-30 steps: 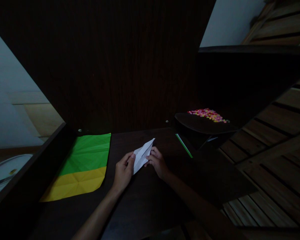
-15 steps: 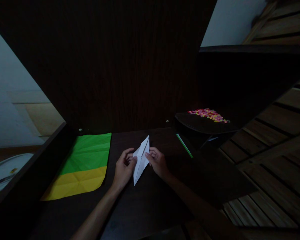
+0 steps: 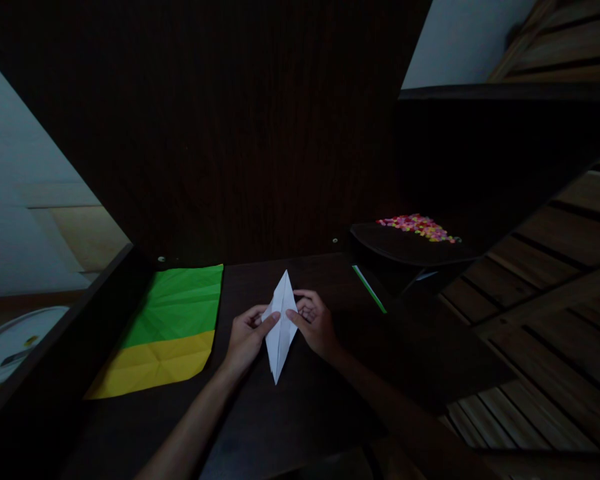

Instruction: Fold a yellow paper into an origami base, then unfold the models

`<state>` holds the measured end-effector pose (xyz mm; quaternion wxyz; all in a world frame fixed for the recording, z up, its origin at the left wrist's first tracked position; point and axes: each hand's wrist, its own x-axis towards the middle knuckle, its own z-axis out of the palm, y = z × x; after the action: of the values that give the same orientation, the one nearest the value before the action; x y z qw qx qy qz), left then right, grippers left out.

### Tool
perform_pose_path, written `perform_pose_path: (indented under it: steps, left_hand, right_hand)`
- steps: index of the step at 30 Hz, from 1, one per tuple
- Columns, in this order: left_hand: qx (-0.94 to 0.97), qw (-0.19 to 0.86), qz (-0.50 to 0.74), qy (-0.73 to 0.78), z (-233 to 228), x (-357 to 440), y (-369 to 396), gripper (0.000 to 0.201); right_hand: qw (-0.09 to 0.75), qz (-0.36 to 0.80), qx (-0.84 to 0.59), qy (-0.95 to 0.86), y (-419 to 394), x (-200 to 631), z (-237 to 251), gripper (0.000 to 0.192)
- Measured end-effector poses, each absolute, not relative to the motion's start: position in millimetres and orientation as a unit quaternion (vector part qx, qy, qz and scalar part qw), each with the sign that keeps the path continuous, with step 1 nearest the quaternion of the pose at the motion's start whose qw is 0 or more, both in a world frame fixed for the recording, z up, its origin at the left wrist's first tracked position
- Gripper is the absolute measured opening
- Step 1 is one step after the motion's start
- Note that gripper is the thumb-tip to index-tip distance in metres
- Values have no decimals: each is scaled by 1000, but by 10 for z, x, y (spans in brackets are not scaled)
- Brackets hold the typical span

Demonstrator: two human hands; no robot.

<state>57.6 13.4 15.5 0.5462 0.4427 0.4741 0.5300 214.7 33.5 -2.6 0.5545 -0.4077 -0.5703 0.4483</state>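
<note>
- Pinching the folded white paper [image 3: 279,348] along its left edge: left hand [image 3: 246,338], thumb on top.
- Gripping its right edge likewise: right hand [image 3: 318,325].
- The paper is over the dark desk [image 3: 280,427], right of the green-and-yellow sheet [image 3: 173,317].

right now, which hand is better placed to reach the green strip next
Probably the right hand: the green strip lies on its side, farther from the left hand. Both hold the folded white paper.

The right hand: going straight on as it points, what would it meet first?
Likely the folded white paper, which the right hand touches; depth beyond it is hard to judge.
</note>
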Motion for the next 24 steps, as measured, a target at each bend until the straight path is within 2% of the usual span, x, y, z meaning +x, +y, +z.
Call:
perform_pose_path:
  steps: [5,24]
  left_hand:
    - [417,559,540,471,133,597,126,32]
    - [391,628,514,435,119,560,138,34]
  right_hand:
    - [558,453,-402,-567,321,2127,-37,47]
    - [561,480,-389,-551,336,2149,-19,38]
